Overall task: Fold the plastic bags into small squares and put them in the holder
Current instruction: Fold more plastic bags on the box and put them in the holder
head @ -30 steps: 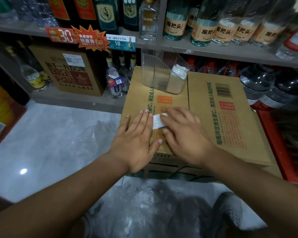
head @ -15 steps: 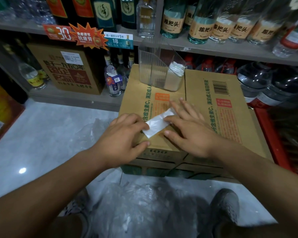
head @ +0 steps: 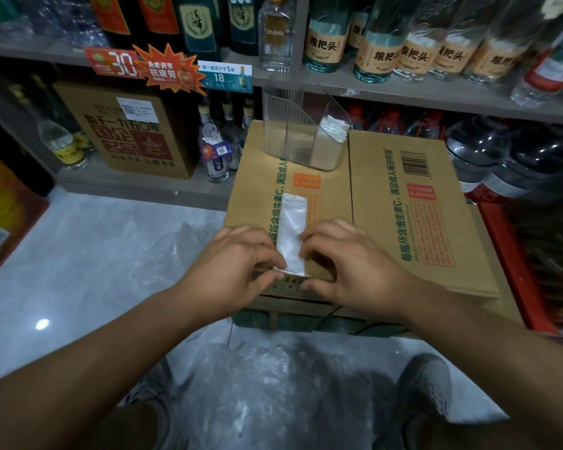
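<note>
On top of the cardboard box [head: 338,206], the plastic bag [head: 292,228] now lies as a long narrow strip. It points straight away from the person, toward the clear holder [head: 280,125] at the far edge of the box.

One second ago both hands lay flat on the bag and pressed it. Half a second ago the strip lay diagonal between them. Now it is turned lengthwise, and both hands are at its near end, close to the box edge. The left hand [head: 238,264] has curled fingers and pinches the near left corner. The right hand [head: 345,258] is curled too, and its fingertips hold the right edge of the same end.

I judge that the narrowing folds are finished and that folding along the length into a small square can begin from this end.

The holder already has some folded bags [head: 333,128] in its right compartment, and the left one looks empty. More loose bags [head: 241,384] wait on the floor, so much of the task remains.
</note>
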The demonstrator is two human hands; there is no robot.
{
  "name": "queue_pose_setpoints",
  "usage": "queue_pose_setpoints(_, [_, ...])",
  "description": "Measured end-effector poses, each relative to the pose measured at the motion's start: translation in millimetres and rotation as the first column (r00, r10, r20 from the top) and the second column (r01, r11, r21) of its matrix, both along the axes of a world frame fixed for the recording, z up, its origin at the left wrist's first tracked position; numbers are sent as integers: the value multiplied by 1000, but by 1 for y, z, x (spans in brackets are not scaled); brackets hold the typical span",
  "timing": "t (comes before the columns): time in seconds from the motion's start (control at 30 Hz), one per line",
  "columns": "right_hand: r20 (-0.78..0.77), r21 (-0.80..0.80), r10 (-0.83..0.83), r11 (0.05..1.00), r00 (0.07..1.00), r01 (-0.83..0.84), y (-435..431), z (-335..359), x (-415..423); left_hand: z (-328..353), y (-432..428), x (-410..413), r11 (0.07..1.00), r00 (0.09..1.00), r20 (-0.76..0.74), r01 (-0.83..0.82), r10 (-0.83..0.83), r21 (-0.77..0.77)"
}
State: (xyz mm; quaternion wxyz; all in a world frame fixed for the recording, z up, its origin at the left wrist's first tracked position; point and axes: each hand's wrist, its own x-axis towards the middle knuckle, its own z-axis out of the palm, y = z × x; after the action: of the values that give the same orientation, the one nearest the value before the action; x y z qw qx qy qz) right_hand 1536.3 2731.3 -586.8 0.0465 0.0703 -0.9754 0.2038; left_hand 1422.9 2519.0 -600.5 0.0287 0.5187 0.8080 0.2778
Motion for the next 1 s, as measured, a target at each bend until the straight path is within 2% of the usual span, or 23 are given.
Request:
queue_pose_setpoints(0.23, [-113,-41,35,998,993,-40,-6,-1,-1,0,1,-1,994,997,74,-37,29,106])
queue_pose_setpoints(0.33, [-112,-30,47,998,993,-50,-7,-1,-1,3,3,-1,992,995,96,-26,14,127])
queue_pose_setpoints(0.57, [-21,-89,24,996,999,-26,-10,7,0,3,5,-10,998,973,226,-52,46,18])
queue_pose_setpoints(0.7, [10,-128,15,992,1000,-14,-9,11,0,2,6,-12,999,988,156,-23,17,35])
queue_pose_setpoints(0.8, [5,-89,44,995,999,-44,-9,13,-1,5,8,-11,999,994,104,38,-39,19])
queue_pose_setpoints(1.0, [5,-111,35,993,999,-34,-7,18,-1,1,9,-10,1000,963,268,-28,27,0])
